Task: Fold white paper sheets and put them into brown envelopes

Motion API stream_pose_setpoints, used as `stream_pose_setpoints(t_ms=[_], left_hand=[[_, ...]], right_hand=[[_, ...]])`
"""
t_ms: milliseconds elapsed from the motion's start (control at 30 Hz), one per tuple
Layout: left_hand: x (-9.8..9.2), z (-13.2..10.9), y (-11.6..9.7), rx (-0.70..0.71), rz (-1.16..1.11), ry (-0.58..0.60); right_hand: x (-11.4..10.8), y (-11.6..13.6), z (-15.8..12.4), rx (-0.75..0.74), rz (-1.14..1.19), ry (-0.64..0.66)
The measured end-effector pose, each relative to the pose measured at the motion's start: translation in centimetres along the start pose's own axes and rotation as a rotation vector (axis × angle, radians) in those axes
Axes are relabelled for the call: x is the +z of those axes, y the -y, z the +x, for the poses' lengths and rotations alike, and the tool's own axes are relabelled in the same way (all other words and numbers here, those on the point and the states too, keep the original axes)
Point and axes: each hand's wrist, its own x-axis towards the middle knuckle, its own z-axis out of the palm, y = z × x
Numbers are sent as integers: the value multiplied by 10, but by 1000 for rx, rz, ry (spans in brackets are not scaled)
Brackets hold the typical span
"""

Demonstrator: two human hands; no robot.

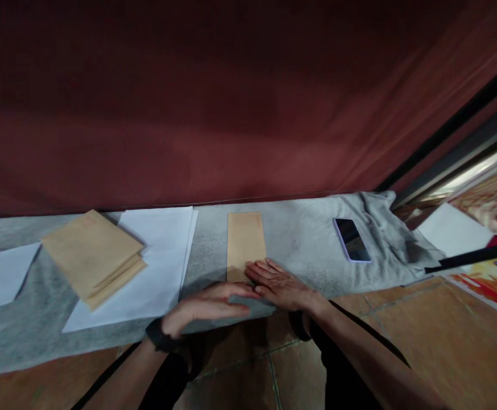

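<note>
A single brown envelope (245, 239) lies lengthwise on the grey cloth in front of me. My right hand (279, 285) rests flat on its near right corner, fingers stretched out. At the envelope's near end is my left hand (214, 302), fingers extended and thumb apart, the fingertips meeting those of the right hand. Neither hand grips anything. To the left, a stack of brown envelopes (92, 247) sits askew on white paper sheets (158, 290). The near edge of the single envelope is covered by my hands.
A phone (353, 240) lies on the grey cloth (303, 245) at the right. Another white sheet (3, 276) is at the far left. Behind the cloth hangs a dark red curtain (231, 114). Tiled floor (380, 336) shows below the near edge.
</note>
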Motion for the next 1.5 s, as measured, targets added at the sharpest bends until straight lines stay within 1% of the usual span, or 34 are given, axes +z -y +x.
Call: stream_pose_setpoints(t_ms=[33,67,133,167,200,233,267,300,333,367,433,533,567,667,733,800,867,933,1000,1067,1133,1200,1333,1500], left_hand=[[-5,-2,-1,-71,-102,-73],[-10,-4,0,-123,-206,-201],[-18,-4,4,-152,-407,-542],[-21,-4,7,-155,-504,-704],[-24,-3,11,-166,-596,-818],[-25,-3,14,-189,-679,-878],[-25,-2,16,-219,-749,-898],[-25,-2,18,-246,-801,-893],[-24,-1,19,-262,-829,-881],[-23,-1,20,-265,-839,-876],[-21,0,21,-265,-829,-880],[-22,4,23,-299,-768,-863],[-23,6,24,-318,-726,-863],[-21,15,22,-358,-552,-850],[-17,20,17,-356,-437,-794],[-11,24,10,-349,-382,-730],[-7,28,4,-326,-421,-699],[-4,31,-1,-273,-504,-710],[-2,37,-5,-220,-550,-747],[2,44,-8,-183,-557,-767],[9,54,-12,-150,-559,-750],[17,64,-15,-119,-559,-711],[27,80,-13,-107,-529,-645],[24,81,3,-145,-468,-658]], right_hand=[[2,2,-3,-16,34,1],[3,2,-5,-36,73,-8],[5,2,-9,-67,173,-62],[4,1,-9,-53,237,-122],[2,-1,-9,-5,310,-204],[0,-4,-8,85,395,-297],[-3,-8,-7,200,478,-391],[-7,-11,-6,325,552,-462],[-10,-14,-5,427,612,-498],[-12,-16,-4,493,648,-508],[-16,-16,-1,558,693,-477],[-19,-7,3,567,688,-384],[-20,-2,4,562,673,-374],[-25,8,6,570,652,-399],[-29,10,5,583,667,-418],[-32,9,3,594,690,-431],[-34,5,0,608,727,-430],[-37,-1,-3,634,783,-416],[-40,-6,-7,611,944,-397],[-43,-10,-12,518,1164,-412],[-47,-15,-16,420,1314,-455],[-51,-22,-21,413,1323,-522],[-64,-41,-36,568,1208,-719],[-81,-77,-69,739,1063,-899]])
